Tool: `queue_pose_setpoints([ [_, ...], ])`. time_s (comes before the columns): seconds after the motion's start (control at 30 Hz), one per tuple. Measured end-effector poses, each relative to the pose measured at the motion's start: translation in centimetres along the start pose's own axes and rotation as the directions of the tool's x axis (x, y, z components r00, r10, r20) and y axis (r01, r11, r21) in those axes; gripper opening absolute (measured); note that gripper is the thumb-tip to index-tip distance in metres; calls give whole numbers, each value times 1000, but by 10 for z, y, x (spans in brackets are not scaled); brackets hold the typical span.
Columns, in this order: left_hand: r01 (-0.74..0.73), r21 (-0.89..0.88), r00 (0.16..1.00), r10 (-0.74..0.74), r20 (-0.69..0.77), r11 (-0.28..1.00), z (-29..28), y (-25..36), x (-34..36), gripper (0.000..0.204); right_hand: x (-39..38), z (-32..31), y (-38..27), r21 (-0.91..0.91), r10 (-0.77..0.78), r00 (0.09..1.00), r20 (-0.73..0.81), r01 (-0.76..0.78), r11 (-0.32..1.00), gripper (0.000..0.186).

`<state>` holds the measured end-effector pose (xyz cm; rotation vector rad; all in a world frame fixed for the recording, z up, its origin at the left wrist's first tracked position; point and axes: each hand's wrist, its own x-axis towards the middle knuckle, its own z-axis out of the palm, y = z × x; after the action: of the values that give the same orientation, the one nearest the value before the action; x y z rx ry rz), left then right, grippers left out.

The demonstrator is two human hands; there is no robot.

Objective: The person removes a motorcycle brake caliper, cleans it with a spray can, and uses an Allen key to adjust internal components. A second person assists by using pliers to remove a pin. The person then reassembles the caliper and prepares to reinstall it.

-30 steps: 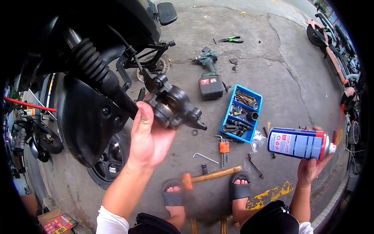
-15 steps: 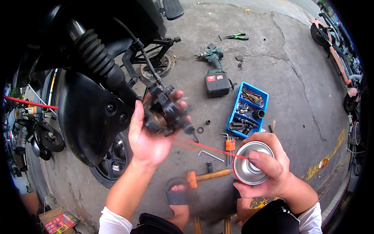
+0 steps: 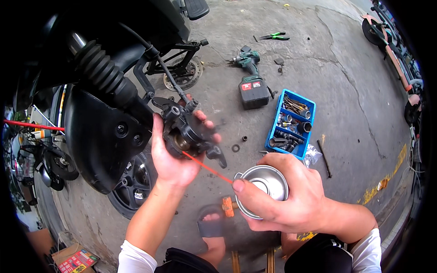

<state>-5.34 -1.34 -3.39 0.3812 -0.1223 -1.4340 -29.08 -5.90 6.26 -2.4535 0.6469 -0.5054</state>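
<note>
My left hand [image 3: 172, 166] is palm up with its fingers curled round a dark, grimy brake caliper [image 3: 193, 136]. A brake hose [image 3: 169, 75] runs from the caliper up toward the scooter. In my right hand [image 3: 296, 195] is a silver-topped spray can [image 3: 275, 179], tilted so its top faces me. My right thumb lies over the nozzle, hiding it. From under that thumb a thin red straw [image 3: 207, 167] slants to the caliper, its tip at the round opening in the caliper's near side. I cannot make out any spray.
The scooter's black fender [image 3: 98, 141] and shock absorber [image 3: 102, 68] stand close on the left, with a wheel [image 3: 134, 184] below. On the concrete lie a cordless impact driver [image 3: 252, 88], a blue tray [image 3: 276, 125] of sockets, green-handled pliers [image 3: 275, 36] and an orange-headed hammer [image 3: 227, 207].
My right hand has brought the can left, toward the caliper. The straw tip has moved from the caliper's lower edge to its opening. The caliper has turned slightly in my left hand.
</note>
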Motion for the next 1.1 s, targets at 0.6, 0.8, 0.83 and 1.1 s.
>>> queue_pose_setpoints([
  [0.6, -55, 140, 987, 75, -144, 989, 14, -7, 4, 64, 2, 1, 13, -126, -204, 977, -63, 195, 973, 64],
  [0.8, -42, 119, 997, 49, -57, 992, 3, -5, 4, 67, 2, 0, 12, -131, -198, 978, -73, 187, 974, 65],
  [0.83, -44, 125, 997, 52, -61, 991, 3, -5, 4, 67, 2, 0, 13, -130, -202, 977, -69, 192, 973, 66],
  [1.1, -51, 150, 994, 65, -91, 987, 5, -6, 4, 65, 0, 4, 13, -127, -195, 976, -97, 182, 975, 67],
])
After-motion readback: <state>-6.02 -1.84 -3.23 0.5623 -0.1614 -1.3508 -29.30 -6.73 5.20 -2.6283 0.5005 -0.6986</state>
